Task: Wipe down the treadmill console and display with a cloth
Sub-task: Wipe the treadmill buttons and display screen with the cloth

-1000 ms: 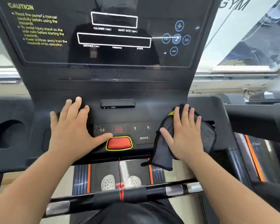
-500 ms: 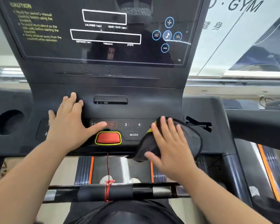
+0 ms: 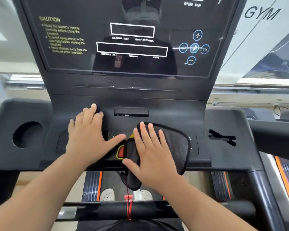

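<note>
The black treadmill console (image 3: 223, 157) fills the middle of the view, with its dark glossy display (image 3: 132, 47) rising above it. A dark grey cloth (image 3: 177, 144) lies over the button strip at the console's centre. My right hand (image 3: 150, 154) presses flat on the cloth with straight spread fingers, covering most of the buttons and part of the red stop button (image 3: 121, 151). My left hand (image 3: 90, 135) rests flat on the console just left of it, thumb reaching toward the cloth. The cloth's lower edge hangs off the console's front lip.
A round cup holder (image 3: 27, 134) sits at the console's left end and a slot (image 3: 222, 137) at its right end. A black front handlebar (image 3: 140, 210) with a red cord crosses below. White shoes (image 3: 108, 195) stand on the belt. Another machine's arm (image 3: 274, 135) is at right.
My right hand has slid the cloth leftward along the console, from its right side to the centre over the buttons. My left hand stayed in place.
</note>
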`<state>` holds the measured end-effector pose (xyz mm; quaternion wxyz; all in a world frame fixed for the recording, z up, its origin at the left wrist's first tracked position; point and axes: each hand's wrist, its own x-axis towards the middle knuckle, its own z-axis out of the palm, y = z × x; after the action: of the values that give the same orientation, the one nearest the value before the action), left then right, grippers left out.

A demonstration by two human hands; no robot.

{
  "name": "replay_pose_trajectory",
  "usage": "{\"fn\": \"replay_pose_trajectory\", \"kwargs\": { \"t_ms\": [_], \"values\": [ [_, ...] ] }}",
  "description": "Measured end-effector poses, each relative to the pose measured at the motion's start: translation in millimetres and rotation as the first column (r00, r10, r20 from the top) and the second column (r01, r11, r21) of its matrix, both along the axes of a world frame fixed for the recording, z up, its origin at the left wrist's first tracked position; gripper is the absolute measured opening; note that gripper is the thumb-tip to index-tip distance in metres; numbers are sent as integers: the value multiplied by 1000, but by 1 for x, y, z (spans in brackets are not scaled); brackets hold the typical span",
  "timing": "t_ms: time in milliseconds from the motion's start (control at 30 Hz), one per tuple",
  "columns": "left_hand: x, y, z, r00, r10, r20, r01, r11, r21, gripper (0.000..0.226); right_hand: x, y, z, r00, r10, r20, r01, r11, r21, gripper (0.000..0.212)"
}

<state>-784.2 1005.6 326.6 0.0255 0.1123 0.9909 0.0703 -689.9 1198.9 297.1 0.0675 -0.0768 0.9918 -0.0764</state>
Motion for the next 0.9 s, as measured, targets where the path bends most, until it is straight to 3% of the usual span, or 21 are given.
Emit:
{"fn": "replay_pose_trajectory", "kwargs": {
  "t_ms": [133,300,467,700,900],
  "values": [
    [-10,-24,2,993,-114,8,114,993,16,104,19,27,-5,999,53,6,-53,996,69,84],
    [-11,-76,-6,970,-239,-36,241,963,117,98,19,61,1,942,-336,7,335,939,73,92],
    [-9,-124,-13,966,-252,-65,258,959,121,100,-12,9,8,808,-588,44,587,809,39,110],
    [-21,-166,-16,965,-260,36,259,965,35,124,-33,-85,16,927,-355,124,346,934,89,119],
    [-35,-193,-22,957,-286,59,288,957,-35,125,0,-104,13,983,105,153,-123,986,116,101]
  ]
}}
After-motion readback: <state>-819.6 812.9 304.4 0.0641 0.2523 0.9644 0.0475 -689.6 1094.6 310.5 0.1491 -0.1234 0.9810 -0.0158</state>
